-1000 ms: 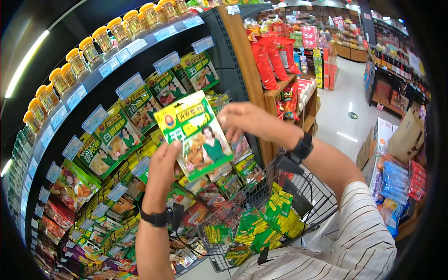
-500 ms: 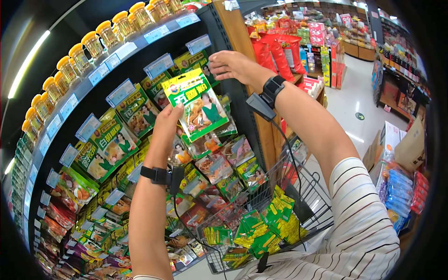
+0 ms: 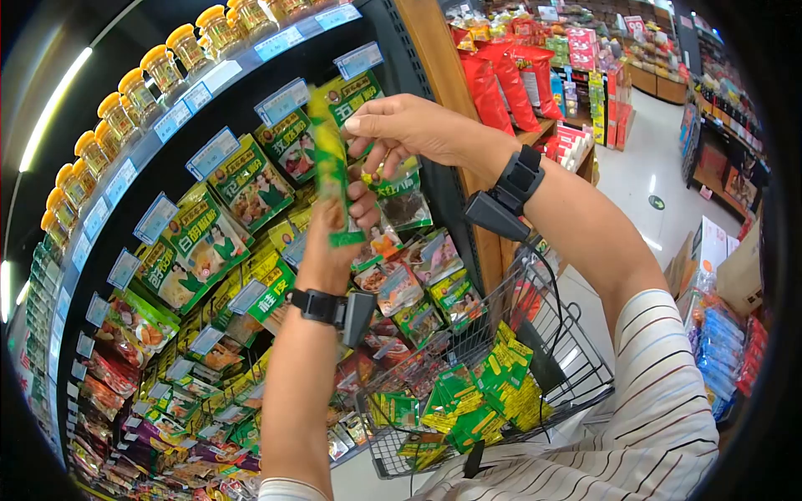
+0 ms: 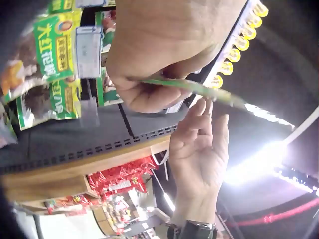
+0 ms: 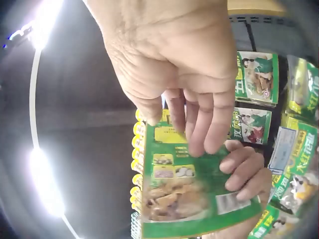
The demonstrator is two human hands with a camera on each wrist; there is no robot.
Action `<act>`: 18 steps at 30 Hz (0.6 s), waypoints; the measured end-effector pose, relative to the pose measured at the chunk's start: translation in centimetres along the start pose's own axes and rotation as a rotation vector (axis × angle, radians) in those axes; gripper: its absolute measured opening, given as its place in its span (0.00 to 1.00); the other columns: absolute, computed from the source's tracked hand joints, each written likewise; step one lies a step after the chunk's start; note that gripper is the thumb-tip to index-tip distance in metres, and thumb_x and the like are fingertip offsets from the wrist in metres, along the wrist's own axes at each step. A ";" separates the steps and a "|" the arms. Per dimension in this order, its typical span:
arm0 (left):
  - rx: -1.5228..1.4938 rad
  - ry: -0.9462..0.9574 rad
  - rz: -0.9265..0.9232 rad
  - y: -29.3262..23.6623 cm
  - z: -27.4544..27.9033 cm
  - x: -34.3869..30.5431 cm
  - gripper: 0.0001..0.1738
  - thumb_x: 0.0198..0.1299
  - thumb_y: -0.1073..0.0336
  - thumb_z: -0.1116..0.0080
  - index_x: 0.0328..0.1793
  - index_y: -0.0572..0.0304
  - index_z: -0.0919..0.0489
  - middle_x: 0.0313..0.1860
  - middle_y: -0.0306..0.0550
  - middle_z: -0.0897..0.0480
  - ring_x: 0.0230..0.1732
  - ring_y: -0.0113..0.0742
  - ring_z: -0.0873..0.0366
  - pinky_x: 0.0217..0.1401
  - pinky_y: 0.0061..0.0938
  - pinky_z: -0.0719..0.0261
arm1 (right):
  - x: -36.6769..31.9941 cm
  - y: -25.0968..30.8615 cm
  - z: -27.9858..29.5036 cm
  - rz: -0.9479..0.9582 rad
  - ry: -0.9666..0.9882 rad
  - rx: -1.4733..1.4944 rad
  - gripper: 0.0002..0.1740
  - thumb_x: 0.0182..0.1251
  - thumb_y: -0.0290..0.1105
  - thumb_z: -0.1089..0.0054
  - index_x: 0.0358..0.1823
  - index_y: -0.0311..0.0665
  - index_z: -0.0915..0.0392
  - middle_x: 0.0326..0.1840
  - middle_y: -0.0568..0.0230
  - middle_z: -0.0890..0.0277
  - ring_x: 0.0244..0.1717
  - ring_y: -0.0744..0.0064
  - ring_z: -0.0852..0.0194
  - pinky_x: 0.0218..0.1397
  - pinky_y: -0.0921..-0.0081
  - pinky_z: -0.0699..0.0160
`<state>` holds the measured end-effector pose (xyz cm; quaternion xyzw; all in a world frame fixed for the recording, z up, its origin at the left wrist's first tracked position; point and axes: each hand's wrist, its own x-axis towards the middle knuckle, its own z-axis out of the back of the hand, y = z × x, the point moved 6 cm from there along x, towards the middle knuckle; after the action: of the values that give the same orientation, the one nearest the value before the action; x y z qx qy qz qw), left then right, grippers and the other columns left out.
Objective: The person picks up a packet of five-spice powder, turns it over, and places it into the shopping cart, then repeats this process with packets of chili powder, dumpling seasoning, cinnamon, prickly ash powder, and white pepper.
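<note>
A green and yellow spice packet (image 3: 331, 163) is turned nearly edge-on in the head view, upright before the shelf. My left hand (image 3: 322, 242) grips it low, fingers wrapped past its side. In the right wrist view the printed back of the packet (image 5: 174, 181) shows pictures of food. My right hand (image 3: 413, 129) is at the packet's upper part, its loosely bent fingers over the back. From the left wrist view, the right fingertips (image 4: 201, 107) are right at the packet's face, the thumb on that same side.
Hanging spice packets (image 3: 200, 242) fill the rack, under price tags (image 3: 213, 153). Yellow-lidded jars (image 3: 163, 67) line the top shelf. A wire shopping cart (image 3: 576, 359) holds several green and yellow packets (image 3: 476, 401) below. Red bags (image 3: 535, 83) stand right of the wooden shelf end.
The packet faced the head camera earlier and is now turned edge-on. My right hand moved up and away from it, then came back to its upper part.
</note>
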<state>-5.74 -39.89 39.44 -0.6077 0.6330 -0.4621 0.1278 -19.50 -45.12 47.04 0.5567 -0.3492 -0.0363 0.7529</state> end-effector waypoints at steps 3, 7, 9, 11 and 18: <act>-0.304 0.203 0.065 1.6 -2.8 -0.3 0.27 0.72 0.50 0.54 0.57 0.73 0.31 0.32 0.42 0.31 0.28 0.31 0.35 0.31 0.26 0.34 | 0.0 -0.4 0.9 -0.006 -0.061 -0.039 0.23 0.70 0.46 0.40 0.48 0.29 0.25 0.42 0.55 0.22 0.35 0.65 0.16 0.32 0.76 0.16; -0.339 0.262 0.103 2.2 -4.4 -0.3 0.23 0.74 0.55 0.55 0.57 0.73 0.33 0.31 0.43 0.32 0.27 0.32 0.34 0.30 0.27 0.33 | 0.4 -1.2 3.1 -0.054 -0.103 -0.054 0.19 0.72 0.44 0.39 0.50 0.34 0.26 0.43 0.62 0.22 0.35 0.75 0.18 0.34 0.79 0.17; -0.287 0.244 0.110 2.0 -4.7 -0.1 0.22 0.74 0.54 0.54 0.56 0.72 0.32 0.31 0.43 0.31 0.27 0.31 0.34 0.29 0.26 0.32 | 0.7 -1.6 4.4 -0.074 -0.135 -0.027 0.18 0.71 0.43 0.39 0.50 0.36 0.26 0.41 0.64 0.23 0.36 0.72 0.18 0.37 0.75 0.16; 0.069 0.057 0.146 1.5 -2.5 0.6 0.19 0.73 0.54 0.51 0.51 0.66 0.28 0.29 0.42 0.29 0.24 0.28 0.34 0.23 0.23 0.35 | 1.3 -1.6 5.8 -0.032 -0.195 0.127 0.18 0.71 0.42 0.40 0.53 0.37 0.26 0.43 0.65 0.25 0.39 0.67 0.18 0.41 0.69 0.15; 0.544 -0.415 -0.012 -2.9 2.4 2.3 0.16 0.75 0.57 0.48 0.51 0.65 0.24 0.29 0.37 0.26 0.26 0.26 0.28 0.24 0.23 0.26 | 5.2 -2.4 8.8 0.054 -0.288 0.368 0.22 0.72 0.40 0.44 0.61 0.38 0.29 0.55 0.61 0.33 0.46 0.63 0.22 0.51 0.64 0.17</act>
<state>-2.65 -42.46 41.24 -0.6362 0.4433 -0.4813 0.4088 -19.77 -55.52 48.69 0.6640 -0.4686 -0.0308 0.5818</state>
